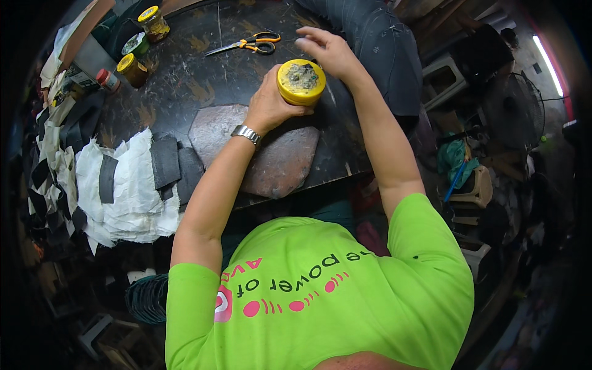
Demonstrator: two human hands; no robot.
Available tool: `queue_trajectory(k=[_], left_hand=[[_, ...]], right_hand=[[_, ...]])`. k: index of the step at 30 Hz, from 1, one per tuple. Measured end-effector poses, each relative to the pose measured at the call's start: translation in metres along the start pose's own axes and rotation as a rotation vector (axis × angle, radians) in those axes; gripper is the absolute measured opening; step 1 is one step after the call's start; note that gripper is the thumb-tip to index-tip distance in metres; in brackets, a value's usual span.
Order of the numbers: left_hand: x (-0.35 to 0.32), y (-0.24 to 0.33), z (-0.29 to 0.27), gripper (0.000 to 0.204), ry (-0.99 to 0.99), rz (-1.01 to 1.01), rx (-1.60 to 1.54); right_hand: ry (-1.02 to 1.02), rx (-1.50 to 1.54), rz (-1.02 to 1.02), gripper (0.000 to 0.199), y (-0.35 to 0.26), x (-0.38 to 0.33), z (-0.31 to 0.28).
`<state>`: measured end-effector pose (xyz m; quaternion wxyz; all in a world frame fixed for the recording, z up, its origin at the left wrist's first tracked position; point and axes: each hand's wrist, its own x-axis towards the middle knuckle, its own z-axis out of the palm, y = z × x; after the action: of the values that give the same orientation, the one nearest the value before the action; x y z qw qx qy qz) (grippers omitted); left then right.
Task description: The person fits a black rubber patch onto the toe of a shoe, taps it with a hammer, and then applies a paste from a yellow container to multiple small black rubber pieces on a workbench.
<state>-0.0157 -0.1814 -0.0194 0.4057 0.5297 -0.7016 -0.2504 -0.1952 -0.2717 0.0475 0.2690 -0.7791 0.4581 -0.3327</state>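
Head view: your left grip (267, 103) wraps the yellow-topped jar (301, 94) above the bench (228, 74); your right grip (332, 54) hovers empty nearby. The jar looks stiff, light, perhaps slick; hold its sides

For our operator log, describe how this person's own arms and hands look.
Both hands are ungloved. The left hand has a silver metal-link band, probably a watch, at its wrist; the right hand's wrist looks bare. Short lime-green sleeves leave both forearms uncovered.
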Motion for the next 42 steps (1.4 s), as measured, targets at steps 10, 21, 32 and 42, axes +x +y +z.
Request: queue_trajectory(k=[10,21,32,42], left_hand=[[0.006,0.001,0.009,0.101,-0.067,-0.118,0.094],[-0.002,0.005,0.011,0.094,-0.071,-0.025,0.259],[-0.004,0.015,0.005,0.103,-0.013,0.155,-0.109],[-0.154,0.058,-0.094,0.102,-0.816,0.17,-0.589]], right_hand=[[0.083,-0.662,-0.214,0.073,-0.027,-0.068,0.04],[-0.163,-0.748,-0.36,0.066,-0.019,-0.059,0.021],[-0.015,-0.65,-0.332,0.065,-0.051,-0.08,0.008],[-0.323,0.199,-0.292,0.043,-0.158,-0.197,0.027]])
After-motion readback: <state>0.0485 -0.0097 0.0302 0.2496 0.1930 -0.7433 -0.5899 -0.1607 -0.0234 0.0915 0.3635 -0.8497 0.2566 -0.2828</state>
